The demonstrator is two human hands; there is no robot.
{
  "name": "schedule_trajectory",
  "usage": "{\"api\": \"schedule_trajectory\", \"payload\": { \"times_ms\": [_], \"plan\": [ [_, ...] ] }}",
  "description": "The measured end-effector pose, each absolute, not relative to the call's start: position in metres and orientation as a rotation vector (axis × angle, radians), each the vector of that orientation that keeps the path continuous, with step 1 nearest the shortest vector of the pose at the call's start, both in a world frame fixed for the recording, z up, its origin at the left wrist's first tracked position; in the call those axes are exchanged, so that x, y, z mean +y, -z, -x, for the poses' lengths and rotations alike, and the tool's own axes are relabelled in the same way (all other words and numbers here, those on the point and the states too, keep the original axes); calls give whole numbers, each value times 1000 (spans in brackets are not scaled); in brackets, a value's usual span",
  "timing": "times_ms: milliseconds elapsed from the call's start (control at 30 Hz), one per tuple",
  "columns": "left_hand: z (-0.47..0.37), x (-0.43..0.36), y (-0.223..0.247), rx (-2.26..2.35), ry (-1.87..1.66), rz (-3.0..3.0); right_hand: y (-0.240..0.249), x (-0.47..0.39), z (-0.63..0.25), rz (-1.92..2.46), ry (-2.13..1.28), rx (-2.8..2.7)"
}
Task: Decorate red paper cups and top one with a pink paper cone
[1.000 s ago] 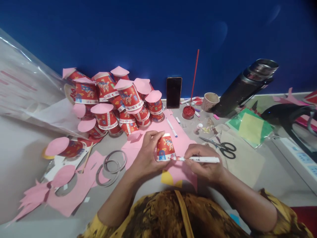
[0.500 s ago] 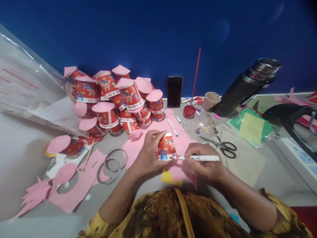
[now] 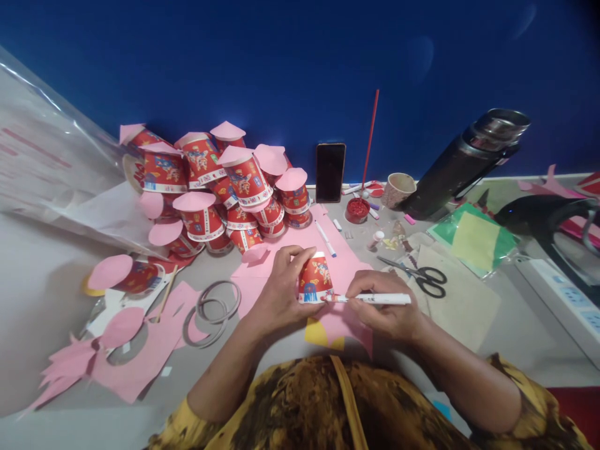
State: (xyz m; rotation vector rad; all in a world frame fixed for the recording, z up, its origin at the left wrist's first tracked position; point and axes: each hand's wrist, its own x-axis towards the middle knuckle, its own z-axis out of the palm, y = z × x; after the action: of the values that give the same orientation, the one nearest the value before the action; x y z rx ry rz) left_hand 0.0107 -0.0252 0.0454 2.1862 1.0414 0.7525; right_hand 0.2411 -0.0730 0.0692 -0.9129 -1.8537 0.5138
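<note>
A red paper cup (image 3: 319,272) with printed figures is upside down in my left hand (image 3: 281,287), its fingers wrapped round the left side. Blue strokes mark the white rim band at the cup's lower left. My right hand (image 3: 379,306) grips a white marker pen (image 3: 387,299) held level, and its red tip touches or nearly touches the rim band on the right. Beneath both hands lies pink paper (image 3: 344,250), with a yellow piece (image 3: 316,333) near my body. A capped white marker with a blue end (image 3: 325,239) rests just behind the cup.
Stacked red cups with pink cone tops (image 3: 201,215) fill the back left. Grey rings (image 3: 213,309) and pink scraps (image 3: 135,369) lie left. Behind are a phone (image 3: 330,172) and a red pot (image 3: 357,210); right are scissors (image 3: 422,276), a black flask (image 3: 464,162) and a power strip (image 3: 562,306).
My right hand and the marker have shifted very slightly left, toward the cup. The cup and my left hand stay in place.
</note>
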Motion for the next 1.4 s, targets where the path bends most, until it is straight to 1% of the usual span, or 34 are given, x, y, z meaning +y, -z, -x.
{"api": "schedule_trajectory", "payload": {
  "times_ms": [233,700,867,1000,1133,1200,1400],
  "plan": [
    [-11,-26,-46,1051,-743,-2200,-71,-75,-244,952,-562,-1850],
    [-12,-24,-44,1061,-740,-2226,-68,-73,-245,929,-551,-1860],
    [-12,-24,-42,1047,-760,-2214,-70,-72,-245,989,-599,-1818],
    [-12,-23,-41,1068,-789,-2212,-63,-74,-248,979,-612,-1783],
    [-11,-21,-35,1156,-857,-2176,-49,-77,-254,1076,-467,-1507],
    [-11,-18,-29,1211,-907,-2178,-45,-75,-255,1114,-376,-1471],
    [-11,-11,-14,1216,-1178,-2300,-41,-60,-252,1004,-103,-1778]
  ]
}}
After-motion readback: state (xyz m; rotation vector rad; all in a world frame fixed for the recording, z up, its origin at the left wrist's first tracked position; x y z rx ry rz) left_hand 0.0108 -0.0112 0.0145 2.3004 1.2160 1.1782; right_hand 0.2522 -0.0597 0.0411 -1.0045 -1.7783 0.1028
